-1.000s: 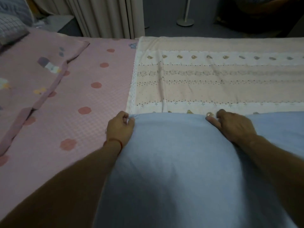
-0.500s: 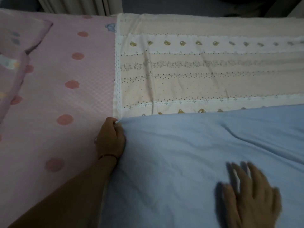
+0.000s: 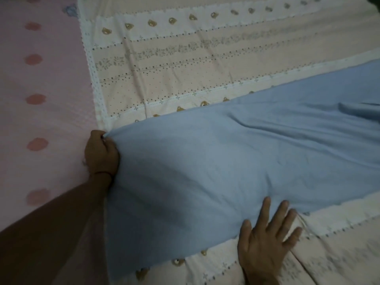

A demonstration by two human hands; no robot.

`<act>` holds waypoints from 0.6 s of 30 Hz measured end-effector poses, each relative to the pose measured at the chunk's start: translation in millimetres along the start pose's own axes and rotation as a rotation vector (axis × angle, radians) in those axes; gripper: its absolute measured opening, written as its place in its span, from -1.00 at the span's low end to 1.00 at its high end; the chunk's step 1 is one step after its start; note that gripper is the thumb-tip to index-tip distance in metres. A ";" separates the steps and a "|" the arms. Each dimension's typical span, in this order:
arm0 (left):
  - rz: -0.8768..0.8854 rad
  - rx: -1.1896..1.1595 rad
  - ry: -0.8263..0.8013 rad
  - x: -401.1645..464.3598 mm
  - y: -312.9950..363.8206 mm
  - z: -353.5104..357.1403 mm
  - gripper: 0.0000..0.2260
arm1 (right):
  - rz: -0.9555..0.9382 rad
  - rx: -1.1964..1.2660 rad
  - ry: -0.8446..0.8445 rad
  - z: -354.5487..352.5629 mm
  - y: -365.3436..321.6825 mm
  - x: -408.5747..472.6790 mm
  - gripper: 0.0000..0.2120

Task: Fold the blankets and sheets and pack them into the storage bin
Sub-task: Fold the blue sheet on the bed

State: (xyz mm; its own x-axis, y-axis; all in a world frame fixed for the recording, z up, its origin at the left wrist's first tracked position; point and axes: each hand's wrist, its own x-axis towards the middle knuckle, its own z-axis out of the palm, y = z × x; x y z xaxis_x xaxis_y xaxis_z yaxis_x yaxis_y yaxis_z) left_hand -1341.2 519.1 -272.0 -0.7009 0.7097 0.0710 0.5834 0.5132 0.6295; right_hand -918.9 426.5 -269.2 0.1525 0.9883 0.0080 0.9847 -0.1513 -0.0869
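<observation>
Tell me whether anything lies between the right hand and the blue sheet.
Nothing visible does. The right hand lies flat at the blue sheet's near edge, fingertips on it; the left hand grips its corner.

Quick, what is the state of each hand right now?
Left hand: closed, gripping the corner of the blue sheet.
Right hand: open, fingers spread flat at the blue sheet's near edge, holding nothing.

dim, bluish cast | soft overall blur | dark shadow lower left | wide-angle bowing

sheet (image 3: pixel 236 161) on blanket (image 3: pixel 185 64), bedspread (image 3: pixel 45 120) left
</observation>
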 end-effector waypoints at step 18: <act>-0.015 0.599 -0.262 -428.0 13.0 -52.2 -0.42 | -0.107 0.150 -0.019 -2.3 5.9 -3.1 -0.35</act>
State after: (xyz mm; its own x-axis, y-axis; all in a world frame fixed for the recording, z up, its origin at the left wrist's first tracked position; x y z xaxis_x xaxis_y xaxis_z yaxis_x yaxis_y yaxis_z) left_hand -1055.0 196.7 -253.8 -0.6315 0.7559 -0.1728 0.7553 0.6501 0.0838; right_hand -913.4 422.5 -267.4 0.0450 0.9990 0.0068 0.9713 -0.0421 -0.2340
